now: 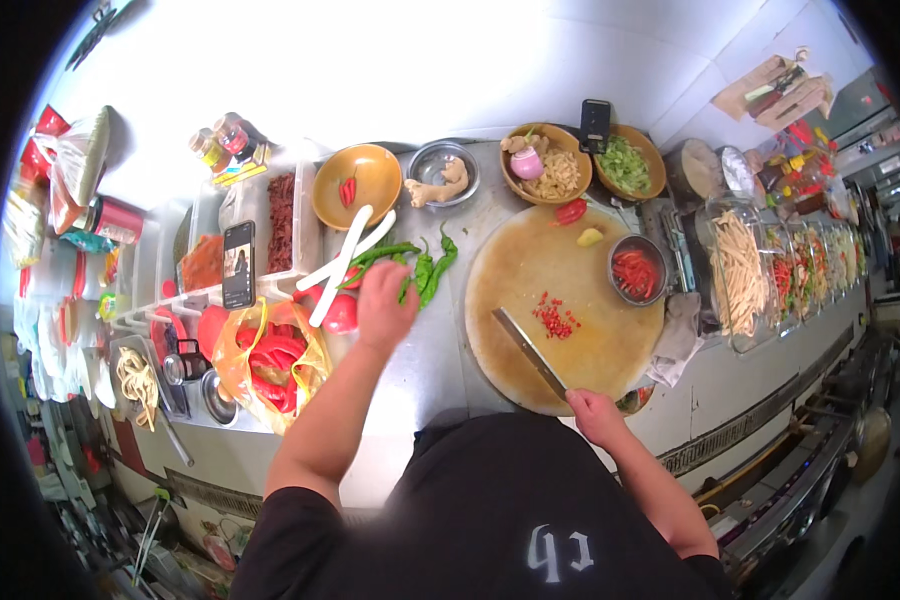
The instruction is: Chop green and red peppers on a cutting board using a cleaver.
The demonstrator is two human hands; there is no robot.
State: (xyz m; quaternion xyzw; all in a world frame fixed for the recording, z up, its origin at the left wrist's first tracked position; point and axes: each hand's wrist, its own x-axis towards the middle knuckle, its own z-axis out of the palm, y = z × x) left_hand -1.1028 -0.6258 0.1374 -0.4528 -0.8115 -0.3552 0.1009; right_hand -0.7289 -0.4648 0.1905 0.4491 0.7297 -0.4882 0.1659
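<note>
My right hand [595, 417] grips the handle of a kitchen cleaver [531, 352], whose blade lies over a round chopping board [487, 262]. Beside the blade is a small heap of chopped red chili [556, 318]. Over to the left, my left hand [387, 306] is among long green chilies [436, 264], fingers bent downward; whether it grips one is hidden. White leek stalks [343, 262] and red peppers [340, 313] lie just left of it. A steel bowl of sliced red pepper [636, 271] sits at the board's right side, near a yellow piece of pepper [590, 238].
Along the wall stand a bowl with red chilies [356, 214], a steel bowl with ginger [457, 166], a bowl with a shallot [526, 163] and one of chopped greens [624, 166]. A bag of red peppers [281, 360] is front left; glass containers [739, 277] line the right.
</note>
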